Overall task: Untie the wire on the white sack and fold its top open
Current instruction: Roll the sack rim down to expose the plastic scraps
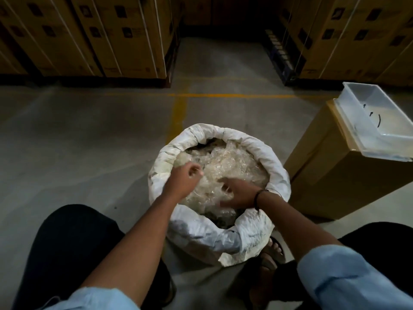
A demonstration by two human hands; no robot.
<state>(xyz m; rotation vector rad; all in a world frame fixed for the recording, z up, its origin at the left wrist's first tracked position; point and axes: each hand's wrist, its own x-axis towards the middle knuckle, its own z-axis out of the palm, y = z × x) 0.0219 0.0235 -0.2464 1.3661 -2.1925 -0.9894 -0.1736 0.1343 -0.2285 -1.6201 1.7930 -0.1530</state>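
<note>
The white sack (pixel 220 186) stands on the floor between our knees, its top already rolled open, no wire visible. Our left hand (pixel 185 179) seems loosely closed, perhaps pinching something; our right hand (pixel 240 193) lies open-fingered on the clear plastic scraps (pixel 225 166).

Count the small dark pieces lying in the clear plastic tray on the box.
3, all in the clear tray: one small piece farthest back, one just nearer, and a longer curved one nearest. The tray's near wall may hide more.
</note>
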